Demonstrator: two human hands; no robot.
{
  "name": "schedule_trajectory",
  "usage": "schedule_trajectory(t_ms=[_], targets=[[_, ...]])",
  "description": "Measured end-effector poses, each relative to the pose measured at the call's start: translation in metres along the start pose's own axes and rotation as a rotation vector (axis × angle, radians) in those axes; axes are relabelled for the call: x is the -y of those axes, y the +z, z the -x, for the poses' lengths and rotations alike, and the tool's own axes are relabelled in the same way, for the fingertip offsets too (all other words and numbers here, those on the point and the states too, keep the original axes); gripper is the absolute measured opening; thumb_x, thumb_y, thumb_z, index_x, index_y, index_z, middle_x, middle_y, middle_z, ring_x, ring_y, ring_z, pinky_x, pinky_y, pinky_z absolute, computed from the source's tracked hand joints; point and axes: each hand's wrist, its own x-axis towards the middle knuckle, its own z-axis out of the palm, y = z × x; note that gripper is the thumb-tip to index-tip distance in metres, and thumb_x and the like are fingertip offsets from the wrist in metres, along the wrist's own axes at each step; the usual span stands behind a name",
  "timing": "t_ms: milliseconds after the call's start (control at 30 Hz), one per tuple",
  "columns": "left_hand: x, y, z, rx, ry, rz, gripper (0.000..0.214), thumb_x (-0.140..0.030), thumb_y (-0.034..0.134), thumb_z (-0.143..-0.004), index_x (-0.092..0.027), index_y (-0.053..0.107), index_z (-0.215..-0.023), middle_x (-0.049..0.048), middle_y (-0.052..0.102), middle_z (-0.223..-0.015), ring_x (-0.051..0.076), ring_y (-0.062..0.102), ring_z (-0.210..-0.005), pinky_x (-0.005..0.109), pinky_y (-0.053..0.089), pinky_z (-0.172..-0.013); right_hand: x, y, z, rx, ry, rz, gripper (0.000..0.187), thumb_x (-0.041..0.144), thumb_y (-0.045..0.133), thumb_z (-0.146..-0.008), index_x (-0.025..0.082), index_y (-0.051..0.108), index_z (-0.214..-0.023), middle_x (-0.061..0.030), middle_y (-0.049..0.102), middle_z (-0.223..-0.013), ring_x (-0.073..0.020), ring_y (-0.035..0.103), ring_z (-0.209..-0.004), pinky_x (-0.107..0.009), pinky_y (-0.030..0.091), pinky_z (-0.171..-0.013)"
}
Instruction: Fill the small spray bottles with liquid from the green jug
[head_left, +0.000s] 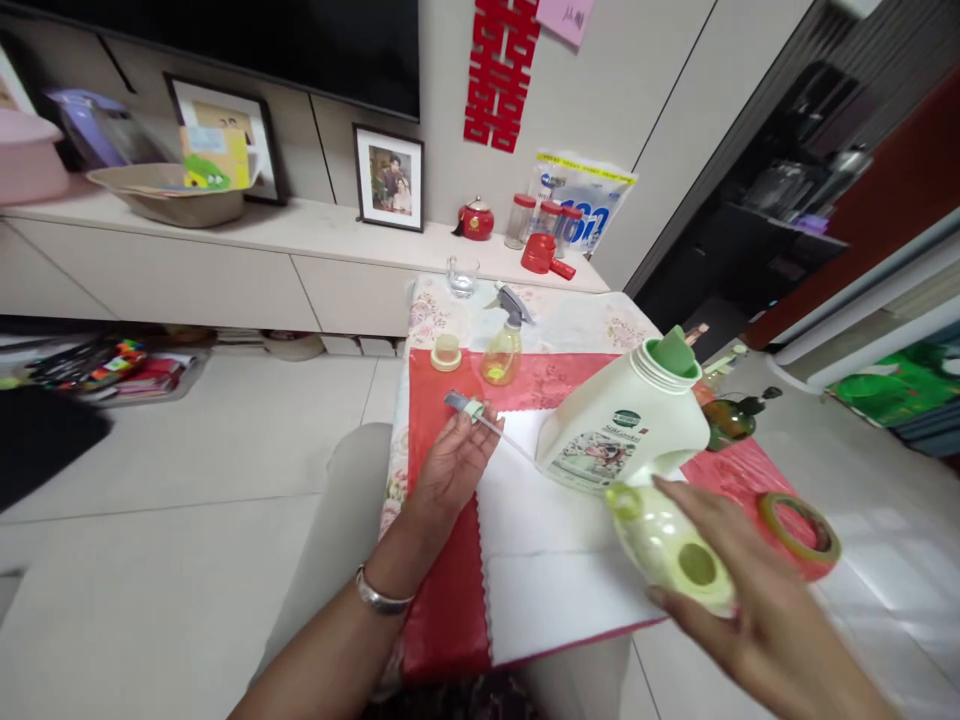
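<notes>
My right hand (pixel 757 600) grips the handle of a pale green detergent jug (pixel 626 430), which is tilted with its open green spout pointing up and to the right above a white cloth (pixel 555 560). My left hand (pixel 450 465) pinches a pump head (pixel 466 405) whose thin clear tube reaches toward the jug's base. A small spray bottle (pixel 504 350) with yellow liquid stands further back on the red table covering (pixel 442 610). Beside it sits a small yellowish cup (pixel 446 352).
A roll of tape (pixel 799 525) lies at the table's right edge, with a dark green bottle (pixel 731 420) behind the jug. An empty glass (pixel 462 275) stands at the far end. Behind, a low cabinet (pixel 225 265) carries a framed photo, jars and a red teapot.
</notes>
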Motion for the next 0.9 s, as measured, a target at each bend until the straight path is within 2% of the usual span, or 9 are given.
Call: schedule_trajectory(t_ms=[100, 200, 367, 533, 633, 733, 900], targets=[[-0.003, 0.005, 0.011, 0.016, -0.002, -0.013, 0.023, -0.009, 0.045, -0.101, -0.013, 0.067, -0.096, 0.0077, 0.076, -0.094, 0.013, 0.075, -0.088, 0.031, 0.060, -0.093, 0.013, 0.052, 0.014, 0.054, 0.016, -0.005, 0.068, 0.037, 0.056, -0.092, 0.029, 0.034, -0.156, -0.0100, 0.054, -0.138, -0.0268, 0.056, -0.122, -0.042, 0.058, -0.091], [-0.001, 0.007, 0.019, 0.082, 0.004, -0.047, 0.020, -0.009, 0.048, -0.100, -0.013, 0.068, -0.098, 0.0076, 0.076, -0.094, 0.014, 0.074, -0.087, 0.031, 0.060, -0.093, 0.022, 0.077, 0.017, 0.060, 0.088, -0.019, 0.070, 0.035, 0.056, -0.091, 0.030, 0.030, -0.156, -0.0112, 0.052, -0.138, -0.0291, 0.053, -0.123, -0.048, 0.057, -0.093], [0.007, 0.002, 0.025, 0.169, 0.019, -0.120, 0.010, -0.011, 0.067, -0.091, -0.014, 0.068, -0.100, 0.0050, 0.076, -0.097, 0.015, 0.074, -0.089, 0.033, 0.059, -0.094, 0.033, 0.080, 0.011, 0.025, 0.134, -0.062, 0.070, 0.037, 0.056, -0.092, 0.032, 0.029, -0.156, -0.0106, 0.050, -0.139, -0.0298, 0.051, -0.124, -0.052, 0.055, -0.096], [0.022, -0.002, 0.035, 0.247, -0.033, -0.204, 0.033, -0.020, 0.087, -0.073, -0.016, 0.070, -0.101, 0.0044, 0.074, -0.105, 0.017, 0.073, -0.090, 0.035, 0.055, -0.097, 0.044, 0.083, 0.001, -0.006, 0.156, -0.087, 0.070, 0.039, 0.058, -0.091, 0.030, 0.032, -0.156, -0.0134, 0.039, -0.148, -0.0333, 0.045, -0.132, -0.055, 0.055, -0.095], [0.031, -0.003, 0.042, 0.301, -0.073, -0.237, 0.035, -0.023, 0.089, -0.071, -0.017, 0.072, -0.101, 0.0039, 0.073, -0.104, 0.019, 0.072, -0.096, 0.034, 0.052, -0.099, 0.050, 0.085, -0.006, -0.070, 0.126, -0.083, 0.069, 0.041, 0.059, -0.092, 0.027, 0.034, -0.156, -0.0156, 0.042, -0.143, -0.0341, 0.047, -0.128, -0.056, 0.055, -0.094], [0.036, -0.005, 0.046, 0.371, -0.085, -0.265, 0.027, -0.023, 0.085, -0.076, -0.019, 0.074, -0.100, 0.0037, 0.073, -0.102, 0.020, 0.069, -0.101, 0.035, 0.049, -0.101, 0.056, 0.087, -0.012, -0.129, 0.081, -0.079, 0.067, 0.040, 0.057, -0.094, 0.023, 0.034, -0.156, -0.0158, 0.048, -0.139, -0.0323, 0.050, -0.123, -0.056, 0.054, -0.095], [0.040, -0.011, 0.043, 0.421, -0.072, -0.226, 0.024, -0.024, 0.082, -0.079, -0.021, 0.074, -0.101, 0.0035, 0.072, -0.104, 0.022, 0.067, -0.108, 0.039, 0.046, -0.105, 0.061, 0.091, -0.013, -0.193, 0.010, -0.097, 0.067, 0.036, 0.060, -0.094, 0.017, 0.035, -0.153, -0.0163, 0.051, -0.140, -0.0308, 0.050, -0.127, -0.053, 0.052, -0.100]])
